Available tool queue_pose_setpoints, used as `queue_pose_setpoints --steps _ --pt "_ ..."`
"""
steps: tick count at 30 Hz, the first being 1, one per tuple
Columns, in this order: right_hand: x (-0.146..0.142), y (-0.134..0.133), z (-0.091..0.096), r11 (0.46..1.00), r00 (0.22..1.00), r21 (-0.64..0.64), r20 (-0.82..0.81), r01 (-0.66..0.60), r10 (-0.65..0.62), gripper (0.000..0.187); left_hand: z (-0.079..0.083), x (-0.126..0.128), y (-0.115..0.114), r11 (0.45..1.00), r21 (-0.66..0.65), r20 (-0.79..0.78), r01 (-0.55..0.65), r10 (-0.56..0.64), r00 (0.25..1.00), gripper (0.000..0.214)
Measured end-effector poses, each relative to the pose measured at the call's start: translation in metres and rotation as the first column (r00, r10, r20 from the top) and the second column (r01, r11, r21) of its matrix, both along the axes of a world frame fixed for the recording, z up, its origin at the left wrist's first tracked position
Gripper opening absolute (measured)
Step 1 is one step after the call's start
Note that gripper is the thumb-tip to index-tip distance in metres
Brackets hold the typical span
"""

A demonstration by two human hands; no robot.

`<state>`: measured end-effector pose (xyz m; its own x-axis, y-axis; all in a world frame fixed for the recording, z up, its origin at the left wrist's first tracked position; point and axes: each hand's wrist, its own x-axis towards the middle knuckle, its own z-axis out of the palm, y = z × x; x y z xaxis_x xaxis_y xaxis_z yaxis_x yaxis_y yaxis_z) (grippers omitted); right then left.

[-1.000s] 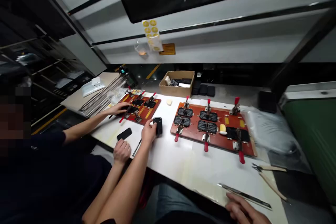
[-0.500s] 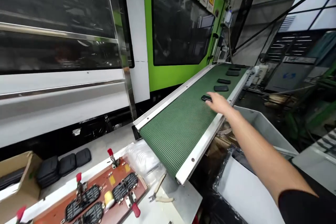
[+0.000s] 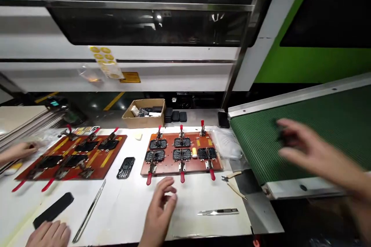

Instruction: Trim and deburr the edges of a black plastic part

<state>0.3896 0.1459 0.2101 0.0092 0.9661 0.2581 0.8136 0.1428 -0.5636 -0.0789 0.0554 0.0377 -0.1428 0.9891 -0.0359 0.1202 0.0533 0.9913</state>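
Note:
My right hand (image 3: pixel 304 144), blurred by motion, is over the near end of the green conveyor belt (image 3: pixel 255 131). Between its thumb and fingers is a dark plastic part (image 3: pixel 280 133), partly hidden. Low over the white tabletop is my left hand (image 3: pixel 160 210), its fingers loosely curled, the thumb apart and nothing held. Just beyond it lies a reddish-brown fixture board (image 3: pixel 171 168) with red-handled toggle clamps and several black ribbed parts. A separate black ribbed plate (image 3: pixel 126 168) lies to the left of that board.
A co-worker's hands (image 3: pixel 50 234) are at the left, near a second clamp board (image 3: pixel 98 160). A utility knife (image 3: pixel 218 212), cutting pliers (image 3: pixel 232 177) and a long metal tool (image 3: pixel 89 210) lie on the table. Behind stand a cardboard box (image 3: pixel 143 121) and stacked black pieces (image 3: pixel 175 115).
The view has swung left from the conveyor to the table. My right hand has come back along the belt with a dark part. My left hand and the co-worker's hands now show.

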Motion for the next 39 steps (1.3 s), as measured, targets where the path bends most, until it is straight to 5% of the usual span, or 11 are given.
queue_pose_setpoints --steps 2,4,6,8,12,20,25,27,33,36,39 --pt "-0.114 -0.026 -0.044 0.934 0.929 -0.161 -0.247 -0.319 0.274 0.074 0.011 0.023 0.007 0.99 -0.019 0.136 0.14 -0.136 0.981 0.054" --pt "-0.208 -0.044 -0.09 0.802 0.757 -0.245 -0.554 -0.545 0.346 0.064 0.016 0.033 0.018 0.971 -0.056 0.311 0.234 -0.206 0.928 0.061" --pt "-0.265 -0.053 -0.129 0.783 0.654 -0.238 -0.709 -0.575 0.265 0.046 0.012 0.031 0.027 0.949 -0.121 0.457 0.29 -0.206 0.865 0.061" --pt "-0.286 -0.055 -0.152 0.806 0.73 -0.273 -0.632 -0.525 0.261 0.038 0.002 0.02 0.031 0.932 -0.183 0.527 0.312 -0.175 0.832 0.059" --pt "-0.277 -0.038 -0.156 0.876 0.895 -0.212 -0.215 -0.434 0.392 0.039 -0.012 -0.006 0.028 0.886 -0.266 0.585 0.381 -0.166 0.794 0.057" --pt "-0.279 -0.012 -0.129 0.589 0.591 -0.073 -0.012 -0.805 0.806 0.011 -0.005 -0.039 0.029 0.786 -0.206 0.617 0.583 -0.358 0.701 0.042" --pt "-0.283 -0.014 -0.125 0.534 0.538 -0.104 -0.015 -0.839 0.843 0.013 -0.002 -0.051 0.034 0.758 -0.192 0.602 0.624 -0.411 0.685 0.052" --pt "-0.277 -0.007 -0.124 0.58 0.579 -0.101 0.043 -0.808 0.814 0.013 -0.005 -0.051 0.035 0.777 -0.219 0.62 0.589 -0.356 0.7 0.068" --pt "-0.216 0.066 -0.137 0.951 0.943 -0.022 0.125 -0.309 0.309 0.025 -0.041 -0.047 0.03 0.913 -0.341 0.606 0.223 0.032 0.795 0.068" --pt "-0.188 0.112 -0.16 0.988 0.976 -0.073 0.165 -0.134 0.144 0.022 -0.06 -0.047 0.025 0.94 -0.31 0.575 0.143 0.065 0.816 0.057" --pt "-0.177 0.142 -0.184 0.973 0.961 -0.155 0.19 -0.172 0.2 0.018 -0.071 -0.051 0.025 0.95 -0.285 0.587 0.13 0.066 0.807 0.058"
